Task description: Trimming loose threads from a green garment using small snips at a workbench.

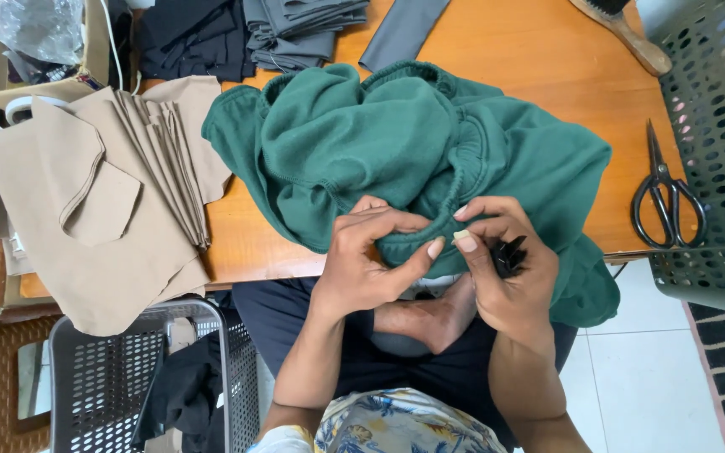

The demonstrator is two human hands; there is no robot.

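Leftmost, a stack of tan fabric pieces (98, 197) lies on the wooden table (539, 59), just beside the green garment (413, 151) heaped at the table's middle and spilling over its near edge. At that near edge the left hand (367, 268) is closed on the garment's gathered hem, thumb and fingers pinching the fold. Touching it, the right hand (505, 264) pinches the same hem with thumb and forefinger while a small black object (509, 254) sits tucked under its other fingers. Right of the garment lie black scissors (667, 197), near a grey perforated basket (719, 126).
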